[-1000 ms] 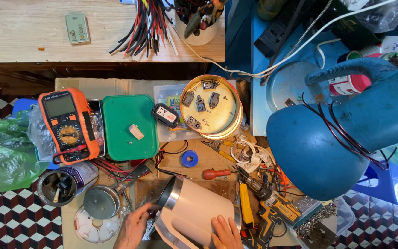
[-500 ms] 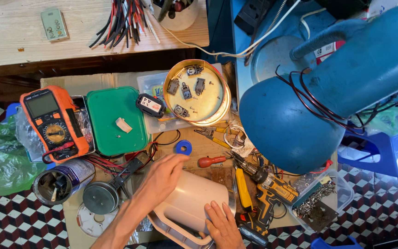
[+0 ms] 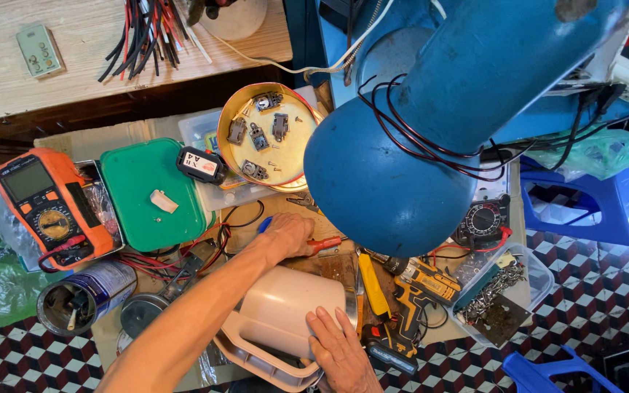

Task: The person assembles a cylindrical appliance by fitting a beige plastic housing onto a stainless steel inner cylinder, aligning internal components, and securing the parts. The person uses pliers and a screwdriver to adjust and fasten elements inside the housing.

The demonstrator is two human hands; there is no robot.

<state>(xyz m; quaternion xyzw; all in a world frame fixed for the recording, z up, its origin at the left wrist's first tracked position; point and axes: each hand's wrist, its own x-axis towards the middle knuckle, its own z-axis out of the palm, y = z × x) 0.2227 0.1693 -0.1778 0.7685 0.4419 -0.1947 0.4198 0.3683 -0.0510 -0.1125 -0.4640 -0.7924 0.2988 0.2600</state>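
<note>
A beige plastic jug-shaped appliance (image 3: 285,313) lies on its side near the front of the cluttered workbench, its handle (image 3: 252,356) toward me. My right hand (image 3: 340,353) rests flat on its lower right side, fingers spread, holding it down. My left arm stretches in from the lower left over the appliance. My left hand (image 3: 289,234) is curled around a red-handled screwdriver (image 3: 327,244), whose handle end sticks out to the right of my fingers. A bit of a blue tape roll (image 3: 264,224) shows behind that hand.
Left of my arm are an orange multimeter (image 3: 45,211), a green box (image 3: 151,193) and an open can (image 3: 81,297). A round gold tin (image 3: 271,138) holds small parts. A big blue lamp shade (image 3: 387,182) overhangs the right. A yellow drill (image 3: 410,291) and a clear box of screws (image 3: 500,295) lie beside the appliance.
My left hand has left the appliance, moved up and to the right, and closed on the red-handled screwdriver. My right hand stays on the appliance. The camera has moved closer.
</note>
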